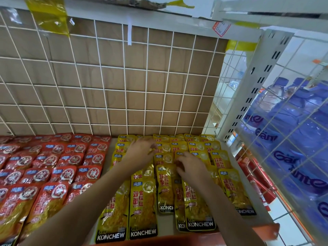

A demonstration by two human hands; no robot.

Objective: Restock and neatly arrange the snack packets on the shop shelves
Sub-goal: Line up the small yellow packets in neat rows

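Yellow pkts [143, 208] pinched, both hands [140, 150] [190, 167]

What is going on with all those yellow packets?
A person is tidying a shop shelf. The left hand pinches one of the yellow packets near the back, and the right hand touches others just in front. The red packets lie in neat rows to the left, untouched.

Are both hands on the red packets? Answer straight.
No: the left hand and right hand both grip yellow packets; the red packets lie apart, untouched.
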